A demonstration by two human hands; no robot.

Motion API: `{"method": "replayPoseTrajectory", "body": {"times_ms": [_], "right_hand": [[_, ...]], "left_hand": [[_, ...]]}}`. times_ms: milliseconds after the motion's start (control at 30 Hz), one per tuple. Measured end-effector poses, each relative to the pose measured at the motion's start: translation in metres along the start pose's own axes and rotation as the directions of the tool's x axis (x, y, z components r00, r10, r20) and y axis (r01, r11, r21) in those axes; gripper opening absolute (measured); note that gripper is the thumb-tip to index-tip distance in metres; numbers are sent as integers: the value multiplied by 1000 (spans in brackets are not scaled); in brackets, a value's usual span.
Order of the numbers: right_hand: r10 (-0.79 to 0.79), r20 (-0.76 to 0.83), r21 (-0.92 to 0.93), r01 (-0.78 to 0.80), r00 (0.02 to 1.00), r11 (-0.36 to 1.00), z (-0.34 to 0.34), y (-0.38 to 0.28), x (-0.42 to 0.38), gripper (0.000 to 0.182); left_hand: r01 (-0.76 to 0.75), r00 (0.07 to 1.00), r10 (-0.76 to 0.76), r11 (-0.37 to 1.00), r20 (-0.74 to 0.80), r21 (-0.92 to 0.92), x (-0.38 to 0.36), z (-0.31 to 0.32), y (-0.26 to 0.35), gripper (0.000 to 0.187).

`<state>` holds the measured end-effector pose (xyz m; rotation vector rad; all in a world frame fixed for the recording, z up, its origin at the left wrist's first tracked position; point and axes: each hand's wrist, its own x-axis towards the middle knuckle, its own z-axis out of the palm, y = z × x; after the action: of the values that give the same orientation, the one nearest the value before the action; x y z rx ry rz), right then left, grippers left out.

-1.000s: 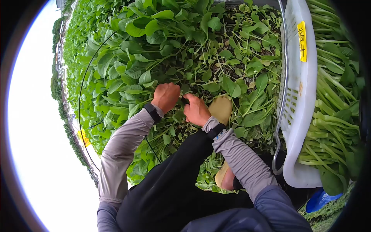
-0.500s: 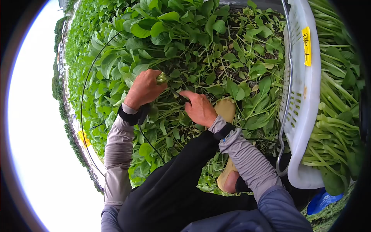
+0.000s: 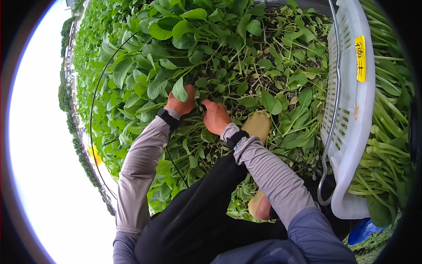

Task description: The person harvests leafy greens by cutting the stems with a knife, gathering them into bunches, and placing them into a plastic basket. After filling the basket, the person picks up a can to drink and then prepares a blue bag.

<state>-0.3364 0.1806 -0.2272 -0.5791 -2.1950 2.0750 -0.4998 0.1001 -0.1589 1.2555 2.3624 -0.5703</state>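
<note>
My left hand (image 3: 182, 102) is closed low among the leafy greens (image 3: 158, 86), gripping stems near their base. A broad leaf (image 3: 180, 90) lies over its fingers, and pale stem shows beside the fingertips. Just to its right, my right hand (image 3: 216, 118) is closed, index finger forward, its tip close to the left hand's. It holds a small knife whose dark blade showed half a second ago; now the hand and foliage mostly hide it. Both wrists wear dark bands.
At right stands a white slatted crate (image 3: 351, 114) with a metal handle (image 3: 336, 88) and yellow label (image 3: 360, 58), filled with cut greens (image 3: 382, 149). A tan shoe (image 3: 257, 126) rests among low plants. A thin black cable (image 3: 97, 88) arcs through the left-hand plants.
My left hand has moved right and down into the plants; the cut stem ends that stuck out of it are out of sight. My right hand has shifted slightly left. The crate appears farther right.
</note>
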Motion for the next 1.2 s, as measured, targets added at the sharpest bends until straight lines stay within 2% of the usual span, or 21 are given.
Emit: {"method": "replayPoseTrajectory", "body": {"times_ms": [33,100,133,167,200,267,333,400,467,500,533,600,633,667,733,767,800,867,1000,1100,1200], "right_hand": [[-16,25,-10,16,1000,1000,3,2,2,37],[-29,9,16,29,1000,999,-7,-2,0,37],[-40,-4,43,40,999,998,-16,-6,-2,37],[-25,-32,50,27,999,998,-29,-13,-9,37],[-46,-48,75,49,998,996,-40,-12,-15,39],[25,17,49,-25,1000,998,-70,-22,-29,43],[35,70,72,-40,997,997,-90,-27,-44,43],[44,118,96,-56,992,994,-92,-17,-55,44],[-147,143,88,135,979,987,-84,-4,-61,43],[-86,192,94,69,978,993,-80,1,-64,42],[-83,190,93,66,978,993,-77,-2,-64,42],[-22,221,89,2,975,996,-66,-8,-60,40],[-88,171,71,77,981,994,-52,-3,-57,40],[-86,174,73,74,981,995,-47,-6,-54,40],[-33,235,-5,35,971,999,-37,-13,-48,41],[-115,137,-7,117,984,993,-25,-7,-46,31],[-113,142,-4,114,983,993,-18,-5,-47,31],[-55,148,-47,62,987,997,-15,-8,-44,31],[-27,224,-35,36,974,999,-26,-7,-55,39],[-115,112,68,108,987,992,-29,2,-71,37],[-103,128,28,100,986,995,-25,-1,-73,35]], "left_hand": [[0,1000,0,1000,2,1,-1,-5,3,20],[48,989,-54,998,140,50,-3,-26,13,28],[51,989,-57,997,140,49,-8,-36,15,28],[-91,996,91,995,-13,35,-19,-44,19,23],[-230,958,233,972,-164,40,-30,-51,23,20],[-272,938,264,962,-224,-5,-43,-74,35,22],[-112,992,96,964,-77,-241,-59,-114,62,28],[-112,992,94,963,-84,-245,-68,-124,67,25],[-57,997,69,974,47,-219,-76,-124,65,21],[10,995,17,963,99,-268,-75,-120,66,19],[7,995,21,963,100,-269,-74,-102,60,19],[87,989,-52,961,139,-261,-69,-48,37,20],[91,988,-67,979,138,-181,-68,-33,36,22],[94,987,-69,979,142,-182,-67,-26,38,22],[102,965,-79,991,250,-82,-66,-16,45,23],[107,962,-95,994,256,-34,-67,-17,50,24],[111,960,-98,993,261,-35,-70,-11,50,24],[44,995,-43,999,90,-5,-72,-2,50,19],[80,990,-75,996,121,-40,-73,4,49,13],[77,994,-71,995,88,-58,-78,11,52,9],[136,983,-124,987,133,-90,-79,7,55,11]]}}
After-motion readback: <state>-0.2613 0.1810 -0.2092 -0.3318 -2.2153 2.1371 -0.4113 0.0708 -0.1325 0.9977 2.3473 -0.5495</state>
